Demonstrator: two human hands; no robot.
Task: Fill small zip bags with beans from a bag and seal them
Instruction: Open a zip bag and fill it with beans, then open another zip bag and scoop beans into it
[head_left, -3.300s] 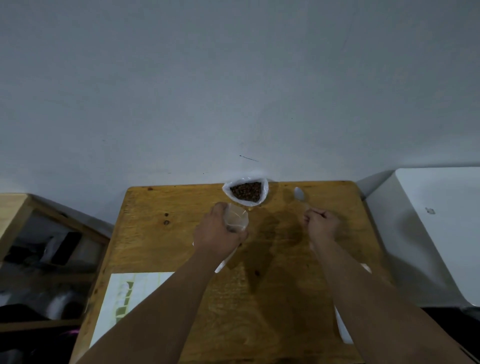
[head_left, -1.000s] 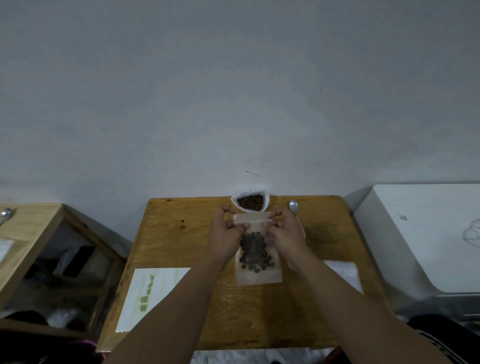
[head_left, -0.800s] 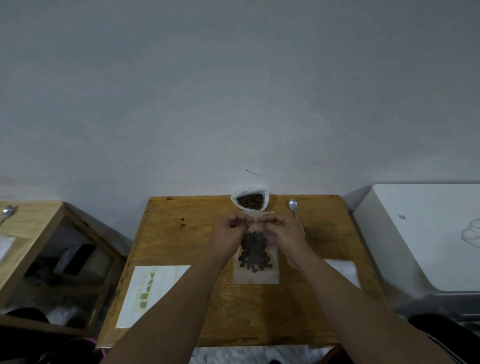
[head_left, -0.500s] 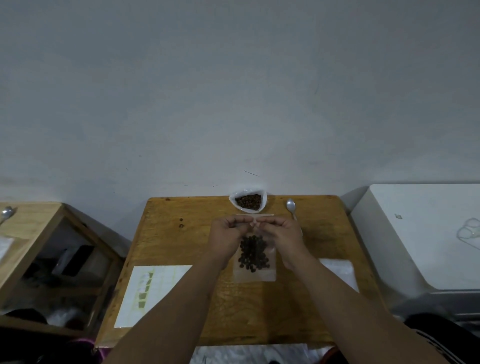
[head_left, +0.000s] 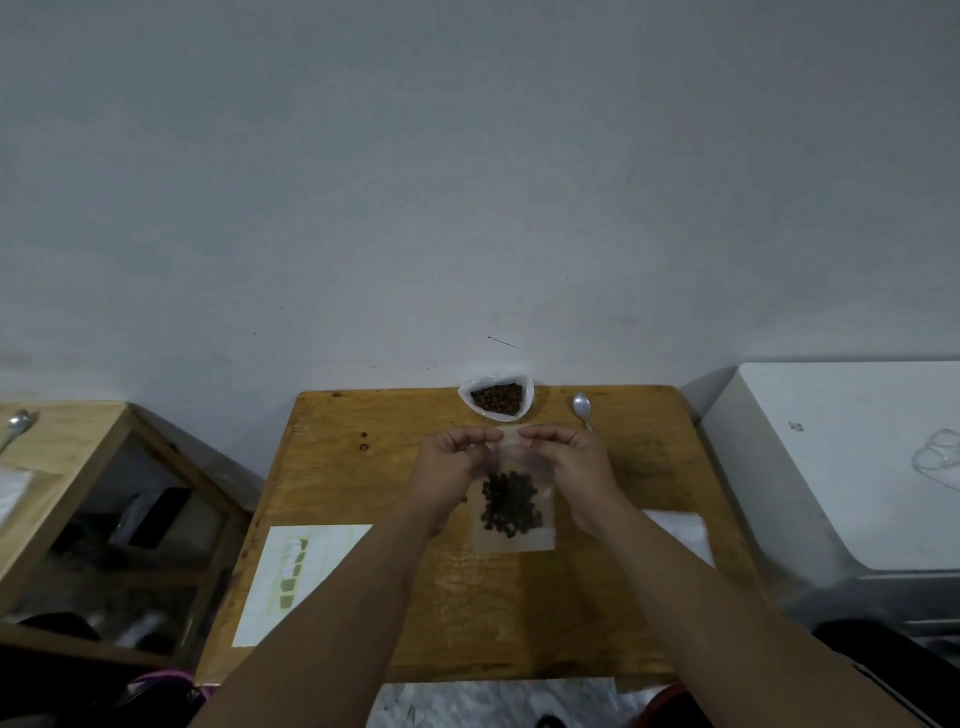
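Head cam, looking down: left hand (head_left: 449, 470) and right hand (head_left: 576, 467) meet over mid-table. Each has its fingers curled, pinching the top strip of the small zip bag (head_left: 514, 540), left at its top-left corner, right at top-right. Bag runs from the fingertips back toward the wrists, btwn the two forearms. Dark beans (head_left: 511, 501) sit in a clump mid-bag, just behind the knuckles. Can't tell if the bag's bottom edge rests on the table (head_left: 363, 467) or sits just above it.

Edges/room: just past the fingertips stands the open bean bag (head_left: 497, 399), right at the table's far edge, against the wall (head_left: 467, 182). Spoon (head_left: 582, 405) lies just beyond the right hand's knuckles, near the same edge, its handle end hidden behind that hand. Outboard of the left hand is bare wood out to the table's left edge, well apart. Outboard of the right hand is bare wood too, then the right edge, w/ a white unit (head_left: 831, 467) close beside it. Beside the left forearm, a white sheet (head_left: 296, 577) w/ a column of green squares lies near the front-left corner. By the right forearm, a pale flat piece (head_left: 680, 530) is partly covered by the arm. Past the left edge there's a gap, then a wooden side stand (head_left: 62, 441) w/ a second spoon (head_left: 18, 423).

Writing: print on the white sheet is too small to read, and so is the small mark on the white unit.
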